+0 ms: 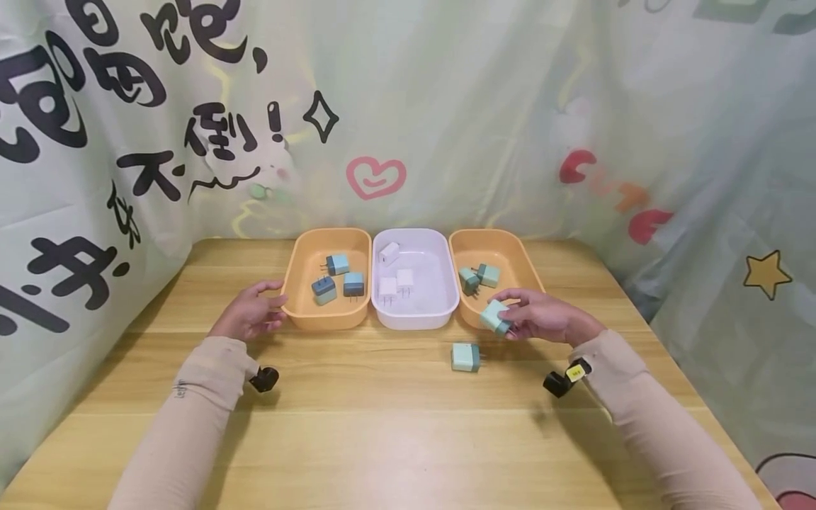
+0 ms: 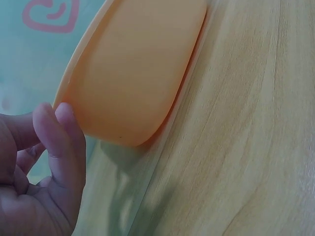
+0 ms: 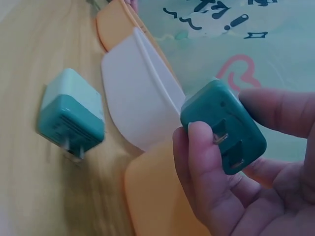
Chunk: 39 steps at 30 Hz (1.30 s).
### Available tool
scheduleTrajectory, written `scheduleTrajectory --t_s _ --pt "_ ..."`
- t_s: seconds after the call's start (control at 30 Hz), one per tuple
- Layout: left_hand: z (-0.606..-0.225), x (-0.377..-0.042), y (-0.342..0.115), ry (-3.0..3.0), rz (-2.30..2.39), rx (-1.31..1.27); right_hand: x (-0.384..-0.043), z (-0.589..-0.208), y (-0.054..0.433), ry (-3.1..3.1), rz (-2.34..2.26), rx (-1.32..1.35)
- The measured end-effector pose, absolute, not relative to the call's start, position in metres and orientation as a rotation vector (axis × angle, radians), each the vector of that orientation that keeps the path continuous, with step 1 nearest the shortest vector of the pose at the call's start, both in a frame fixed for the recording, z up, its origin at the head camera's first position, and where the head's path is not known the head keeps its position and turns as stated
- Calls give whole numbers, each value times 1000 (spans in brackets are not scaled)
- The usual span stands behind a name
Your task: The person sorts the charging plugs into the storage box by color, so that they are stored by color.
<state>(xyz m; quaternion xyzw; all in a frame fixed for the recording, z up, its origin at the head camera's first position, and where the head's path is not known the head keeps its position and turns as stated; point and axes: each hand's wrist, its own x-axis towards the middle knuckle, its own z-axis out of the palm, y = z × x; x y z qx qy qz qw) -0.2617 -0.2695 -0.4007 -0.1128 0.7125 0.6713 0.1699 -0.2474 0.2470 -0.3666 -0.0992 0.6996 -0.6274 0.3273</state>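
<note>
My right hand point(image 1: 538, 315) pinches a mint-and-teal plug charger point(image 1: 494, 317) between thumb and fingers, over the front of the right orange tray point(image 1: 532, 273). In the right wrist view the held charger point(image 3: 224, 128) shows its teal face with metal prongs. A second green charger point(image 1: 465, 357) lies on the table in front of the trays, its prongs toward the right. My left hand point(image 1: 253, 312) is at the outer side of the left orange tray point(image 1: 290, 283). In the left wrist view its bent, loose fingertips rest right at that tray's edge point(image 2: 118, 73).
Between the orange trays stands a white tray point(image 1: 417, 322) with several white chargers point(image 1: 387, 287). Blue chargers point(image 1: 338, 264) lie in the left tray, and two green chargers point(image 1: 488, 275) in the right one. A printed curtain point(image 1: 446, 142) hangs behind the wooden table point(image 1: 382, 439).
</note>
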Motion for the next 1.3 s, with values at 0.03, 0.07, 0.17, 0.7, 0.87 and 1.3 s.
scheduleTrajectory --t_s 0.03,0.07,0.17,0.7,0.87,1.3 --pt "-400 -262 -270 2024 1909 -320 -249 -365 248 1836 -1645 -257" --pt "-400 -262 -270 2024 1909 -322 -251 -364 248 1839 -1648 -252" --pt "-399 -261 -270 2031 1905 -322 -257 -362 250 1835 -1661 -248" --pt "-399 -261 -269 2054 1882 -345 -286 -360 253 1807 -1705 -145" --pt "-399 -262 -269 2057 1881 -340 -297 -360 254 1825 -1687 -158" --pt "-401 -261 -272 2048 1913 -314 -319 -362 251 1931 -1588 -95"
